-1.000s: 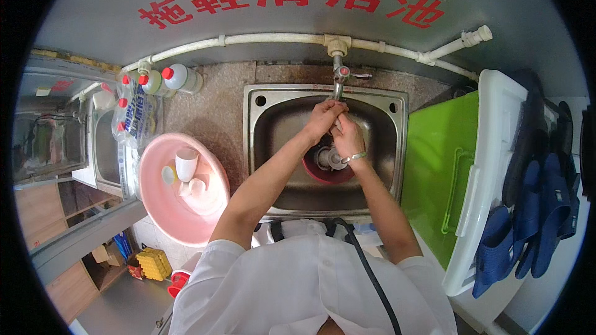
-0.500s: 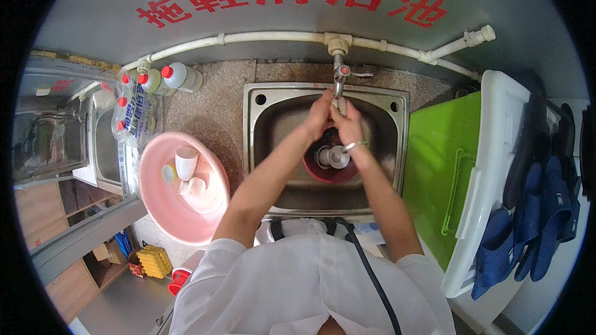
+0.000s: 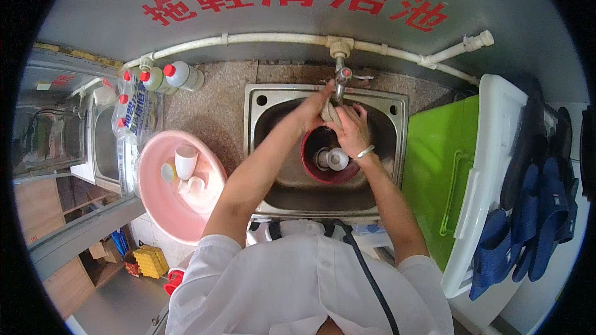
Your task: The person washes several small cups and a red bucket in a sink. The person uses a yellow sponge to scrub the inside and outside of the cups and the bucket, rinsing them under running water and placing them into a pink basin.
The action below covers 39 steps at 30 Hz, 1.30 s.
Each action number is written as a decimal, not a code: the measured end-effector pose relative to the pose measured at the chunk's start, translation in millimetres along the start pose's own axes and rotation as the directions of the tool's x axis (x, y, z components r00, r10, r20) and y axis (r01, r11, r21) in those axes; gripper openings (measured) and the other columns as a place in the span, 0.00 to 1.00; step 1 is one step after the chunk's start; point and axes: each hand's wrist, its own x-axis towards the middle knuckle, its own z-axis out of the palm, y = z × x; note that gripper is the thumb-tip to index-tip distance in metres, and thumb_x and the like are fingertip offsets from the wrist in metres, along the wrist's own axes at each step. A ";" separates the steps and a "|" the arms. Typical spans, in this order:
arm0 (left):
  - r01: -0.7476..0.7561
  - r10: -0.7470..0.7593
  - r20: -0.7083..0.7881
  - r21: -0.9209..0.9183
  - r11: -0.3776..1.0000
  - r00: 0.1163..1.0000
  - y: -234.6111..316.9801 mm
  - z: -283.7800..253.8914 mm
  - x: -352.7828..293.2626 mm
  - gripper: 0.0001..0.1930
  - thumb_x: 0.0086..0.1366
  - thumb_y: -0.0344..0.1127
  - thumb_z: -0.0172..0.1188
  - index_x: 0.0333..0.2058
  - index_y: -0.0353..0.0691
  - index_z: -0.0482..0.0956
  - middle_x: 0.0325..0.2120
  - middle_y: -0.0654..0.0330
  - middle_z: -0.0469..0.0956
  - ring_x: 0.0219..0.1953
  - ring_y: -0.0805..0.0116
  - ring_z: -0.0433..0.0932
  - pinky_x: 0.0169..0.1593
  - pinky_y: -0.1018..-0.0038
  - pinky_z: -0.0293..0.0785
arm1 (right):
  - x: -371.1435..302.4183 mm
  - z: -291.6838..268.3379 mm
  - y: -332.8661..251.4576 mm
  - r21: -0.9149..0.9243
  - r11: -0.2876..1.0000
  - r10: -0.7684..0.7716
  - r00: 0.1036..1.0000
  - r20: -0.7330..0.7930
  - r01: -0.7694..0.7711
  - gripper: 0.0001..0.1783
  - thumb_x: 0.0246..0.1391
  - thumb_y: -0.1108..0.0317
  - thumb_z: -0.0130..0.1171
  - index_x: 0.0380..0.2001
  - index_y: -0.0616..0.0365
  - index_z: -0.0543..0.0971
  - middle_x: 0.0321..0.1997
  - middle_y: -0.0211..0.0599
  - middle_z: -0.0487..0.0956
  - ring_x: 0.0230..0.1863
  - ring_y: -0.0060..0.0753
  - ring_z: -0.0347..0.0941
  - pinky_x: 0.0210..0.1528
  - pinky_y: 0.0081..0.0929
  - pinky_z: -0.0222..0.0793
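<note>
Below the tap, my left hand is closed around a pale greyish thing; whether it is a cloth or a small vessel I cannot tell. My right hand, a bracelet at its wrist, is closed with bent fingers at the near right side of that thing. Partly under my hands, a dark red basin stands in the steel sink. Inside it lie a white cup-like piece and another round whitish piece. My fingers hide much of the thing between them.
A pink tub with white cups stands left of the sink. Red-capped bottles are behind it. To the right are a green panel with a white frame and hanging blue slippers. A white pipe crosses the wall.
My hands have moved apart a little and nearer to me: the right one down and right, the left one slightly left. More of the red basin shows.
</note>
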 end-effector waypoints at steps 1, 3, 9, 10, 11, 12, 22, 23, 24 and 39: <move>-0.184 0.185 -0.001 0.106 0.977 0.983 -16.7 -13.0 14.6 0.16 0.66 0.46 0.40 0.40 0.40 0.70 0.35 0.60 0.73 0.34 0.69 0.73 0.40 0.71 0.71 | 2.2 -1.4 2.5 0.065 0.996 0.066 0.997 0.032 -0.068 0.20 0.44 0.67 0.60 0.41 0.59 0.69 0.39 0.41 0.74 0.44 0.48 0.67 0.52 0.40 0.52; -0.332 0.440 -0.132 0.478 0.813 0.888 -32.1 -3.4 13.2 0.17 0.66 0.49 0.41 0.40 0.41 0.70 0.32 0.63 0.72 0.35 0.72 0.71 0.40 0.72 0.70 | 5.2 0.3 4.1 0.429 0.849 0.326 0.945 0.037 -0.310 0.19 0.45 0.67 0.59 0.42 0.59 0.70 0.38 0.42 0.74 0.42 0.47 0.68 0.52 0.40 0.54; 0.101 -0.079 0.161 -0.132 0.986 0.984 -7.4 -26.3 12.2 0.20 0.65 0.54 0.41 0.39 0.44 0.70 0.31 0.61 0.74 0.32 0.70 0.74 0.36 0.68 0.73 | 2.8 -1.3 -8.0 0.029 0.994 0.104 0.995 0.012 -0.104 0.15 0.45 0.68 0.58 0.38 0.59 0.71 0.36 0.41 0.74 0.41 0.46 0.68 0.51 0.42 0.56; 0.097 -0.087 0.108 -0.092 0.991 0.990 -2.7 -13.4 -1.5 0.20 0.65 0.54 0.40 0.39 0.44 0.70 0.31 0.62 0.74 0.31 0.70 0.75 0.35 0.70 0.73 | 4.0 -11.6 0.1 -0.028 1.000 -0.009 0.997 0.072 0.011 0.15 0.45 0.70 0.58 0.37 0.59 0.70 0.37 0.41 0.73 0.43 0.45 0.67 0.52 0.43 0.54; 0.026 -0.022 0.066 -0.047 0.999 0.998 -6.3 -11.1 -4.4 0.19 0.65 0.53 0.42 0.39 0.44 0.70 0.31 0.61 0.74 0.31 0.70 0.74 0.35 0.71 0.73 | 6.6 -16.7 1.8 -0.073 0.987 -0.132 0.982 0.138 0.143 0.14 0.44 0.71 0.58 0.37 0.59 0.70 0.39 0.40 0.73 0.45 0.44 0.67 0.52 0.44 0.52; -0.044 0.044 0.028 0.002 0.999 0.999 -11.1 -7.4 -4.5 0.18 0.65 0.52 0.43 0.40 0.43 0.70 0.30 0.61 0.74 0.31 0.71 0.74 0.35 0.72 0.72 | 7.1 -14.6 0.2 -0.078 0.995 -0.050 0.993 0.108 0.058 0.15 0.44 0.72 0.57 0.38 0.60 0.69 0.40 0.42 0.72 0.46 0.45 0.66 0.52 0.44 0.53; -0.259 0.714 0.240 0.962 -0.085 0.657 -19.8 2.4 4.9 0.33 0.48 0.50 0.65 0.44 0.30 0.64 0.41 0.43 0.68 0.44 0.45 0.68 0.46 0.62 0.67 | -24.7 10.4 38.7 0.820 0.174 0.706 0.650 0.282 -0.545 0.19 0.51 0.73 0.51 0.48 0.63 0.70 0.40 0.37 0.76 0.38 0.31 0.73 0.37 0.28 0.70; -0.197 0.676 0.316 0.948 -0.249 0.665 -15.8 2.9 -4.1 0.32 0.48 0.48 0.65 0.44 0.30 0.63 0.43 0.45 0.67 0.46 0.47 0.67 0.47 0.62 0.67 | -33.0 10.0 52.7 0.668 0.503 0.667 0.738 0.103 -0.548 0.18 0.49 0.70 0.52 0.46 0.61 0.72 0.42 0.40 0.76 0.40 0.36 0.73 0.38 0.32 0.70; -0.141 0.623 0.388 0.902 -0.408 0.679 -11.9 1.7 -10.7 0.31 0.48 0.46 0.65 0.44 0.30 0.63 0.45 0.47 0.66 0.47 0.48 0.66 0.48 0.62 0.68 | -39.4 8.7 57.0 0.419 0.765 0.555 0.831 -0.041 -0.490 0.18 0.48 0.67 0.53 0.44 0.58 0.74 0.43 0.42 0.76 0.42 0.40 0.73 0.39 0.37 0.70; -0.659 0.743 -0.607 0.440 0.610 0.283 -15.3 -151.9 -280.5 0.23 0.59 0.47 0.54 0.45 0.35 0.70 0.43 0.56 0.72 0.45 0.67 0.72 0.46 0.72 0.71 | -125.4 114.3 50.0 -0.575 0.810 0.505 0.641 0.579 -0.119 0.09 0.40 0.65 0.57 0.26 0.55 0.80 0.31 0.46 0.79 0.35 0.45 0.77 0.38 0.38 0.72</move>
